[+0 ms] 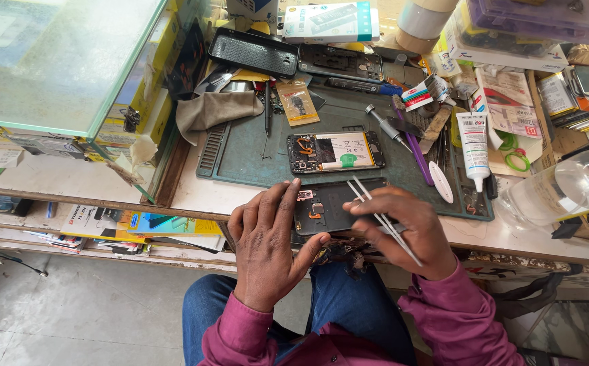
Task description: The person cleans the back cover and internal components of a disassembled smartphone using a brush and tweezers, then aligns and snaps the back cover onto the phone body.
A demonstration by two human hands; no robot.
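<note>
Pinching tweezers in my right hand; left hand lies flat, steadying the phone back cover. Tips could slip and scratch it.

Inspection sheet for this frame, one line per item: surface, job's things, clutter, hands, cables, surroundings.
Surface: green work mat on a crowded bench.
Job's things: dark phone back cover at the bench edge; opened phone lying on the mat behind it.
Clutter: white glue tube, screwdriver, grey cloth, black tray, boxes.
Hands: left hand steadies the cover; right hand holds tweezers.
Cables: thin wire on the floor.
Surroundings: glass case at left; tiled floor below.
</note>
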